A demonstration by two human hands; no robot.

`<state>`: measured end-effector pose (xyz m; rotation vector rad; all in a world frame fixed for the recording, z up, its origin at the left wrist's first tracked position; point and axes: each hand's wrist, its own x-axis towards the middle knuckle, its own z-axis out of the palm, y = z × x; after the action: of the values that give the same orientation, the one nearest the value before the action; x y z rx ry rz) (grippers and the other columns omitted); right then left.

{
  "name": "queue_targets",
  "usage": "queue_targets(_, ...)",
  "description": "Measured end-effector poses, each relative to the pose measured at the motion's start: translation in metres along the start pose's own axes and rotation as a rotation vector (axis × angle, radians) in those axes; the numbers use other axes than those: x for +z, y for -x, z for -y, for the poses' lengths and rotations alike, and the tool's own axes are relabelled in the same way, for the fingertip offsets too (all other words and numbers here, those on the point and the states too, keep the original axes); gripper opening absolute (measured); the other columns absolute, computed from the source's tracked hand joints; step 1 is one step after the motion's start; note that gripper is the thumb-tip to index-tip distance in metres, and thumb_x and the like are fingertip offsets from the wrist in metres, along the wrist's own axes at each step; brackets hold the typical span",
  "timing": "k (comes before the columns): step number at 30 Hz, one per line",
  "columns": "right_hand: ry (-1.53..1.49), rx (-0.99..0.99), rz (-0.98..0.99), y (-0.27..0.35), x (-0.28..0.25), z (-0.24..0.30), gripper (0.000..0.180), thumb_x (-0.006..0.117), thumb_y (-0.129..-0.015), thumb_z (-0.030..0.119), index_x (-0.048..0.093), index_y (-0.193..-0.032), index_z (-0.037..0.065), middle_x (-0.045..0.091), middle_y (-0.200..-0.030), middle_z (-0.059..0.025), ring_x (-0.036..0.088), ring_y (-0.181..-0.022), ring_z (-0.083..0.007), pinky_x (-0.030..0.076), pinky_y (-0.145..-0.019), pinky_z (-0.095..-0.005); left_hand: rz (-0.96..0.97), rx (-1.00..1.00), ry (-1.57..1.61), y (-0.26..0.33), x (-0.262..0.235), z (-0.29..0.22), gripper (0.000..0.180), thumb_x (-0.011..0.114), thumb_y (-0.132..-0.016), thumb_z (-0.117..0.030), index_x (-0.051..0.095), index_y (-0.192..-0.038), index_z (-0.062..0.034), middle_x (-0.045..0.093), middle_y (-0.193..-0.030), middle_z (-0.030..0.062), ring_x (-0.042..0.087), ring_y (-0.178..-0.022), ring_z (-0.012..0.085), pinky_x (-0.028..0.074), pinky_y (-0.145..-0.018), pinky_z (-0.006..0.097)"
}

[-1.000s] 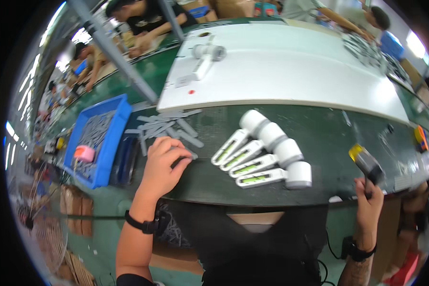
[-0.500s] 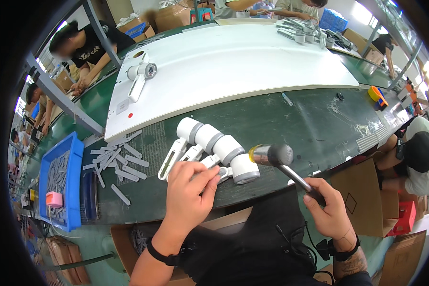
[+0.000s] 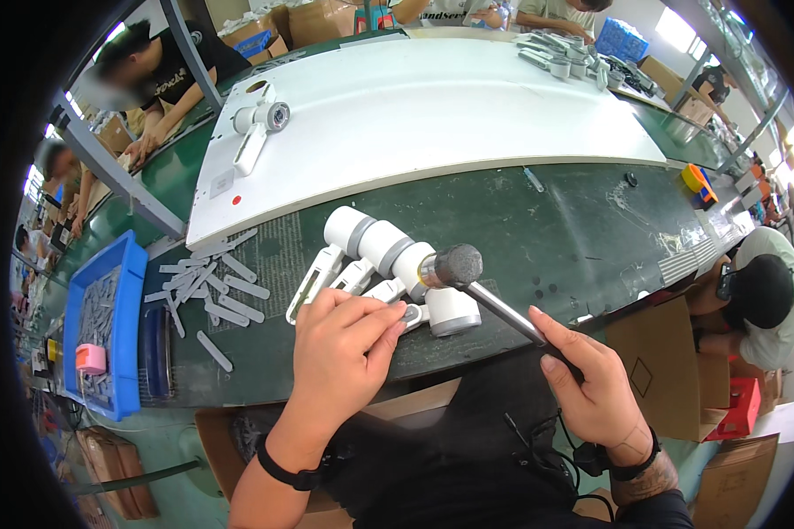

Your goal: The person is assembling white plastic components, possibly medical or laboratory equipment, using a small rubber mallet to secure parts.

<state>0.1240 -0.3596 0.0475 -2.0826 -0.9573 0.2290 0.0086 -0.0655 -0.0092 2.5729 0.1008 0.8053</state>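
Observation:
Several white cylindrical parts (image 3: 380, 244) with grey rings and flat arms lie side by side in a slanting row on the green tabletop. My left hand (image 3: 340, 348) is closed, thumb and fingers pinched at the arm of the nearest white cylindrical part (image 3: 453, 310); the fingers hide most of that arm. In my right hand (image 3: 595, 379) is the dark grip of a mallet (image 3: 501, 312). Its head, dark at one end and amber at the other, hangs over the row near the nearest parts. Whether it touches them I cannot tell.
Loose grey strips (image 3: 231, 309) lie left of the row, beside a blue tray (image 3: 132, 335) of similar strips. Behind stands a white board (image 3: 397, 115) bearing another white part (image 3: 254, 132). A tape roll (image 3: 697, 182) sits at right. Co-workers sit around; a cardboard box (image 3: 653, 361) is right.
The mallet has swung left and slightly up, its head now over the white parts instead of to their right. My right hand shifted a little left; my left hand stays at the arm.

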Motion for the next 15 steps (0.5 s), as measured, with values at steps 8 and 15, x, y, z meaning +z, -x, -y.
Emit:
queue_targets(8, 0.053, 0.027, 0.035, 0.0039, 0.0038, -0.0004, 0.058, 0.07, -0.106, 0.003, 0.065, -0.162, 0.016, 0.07, -0.094, -0.0145, 0.067, -0.077, -0.0313, 0.057, -0.077, -0.0376, -0.023, -0.05, -0.053, -0.0005, 0.0018, -0.0088, 0.014, 0.09, -0.088, -0.016, 0.089, -0.103, -0.015, 0.078, -0.095, -0.0067, 0.066, -0.097, 0.0227, 0.048, -0.085, 0.042)
queue_targets(15, 0.223, -0.023, 0.136, 0.0002, 0.003, 0.0053, 0.061, 0.072, -0.104, 0.003, 0.066, -0.162, 0.018, 0.059, -0.08, -0.0088, 0.06, -0.068, -0.0305, 0.053, -0.066, -0.041, 0.016, -0.176, 0.066, 0.0007, -0.0042, -0.0046, 0.012, 0.092, -0.088, -0.019, 0.087, -0.095, -0.0123, 0.076, -0.087, -0.0026, 0.066, -0.095, 0.0244, 0.047, -0.089, 0.043)
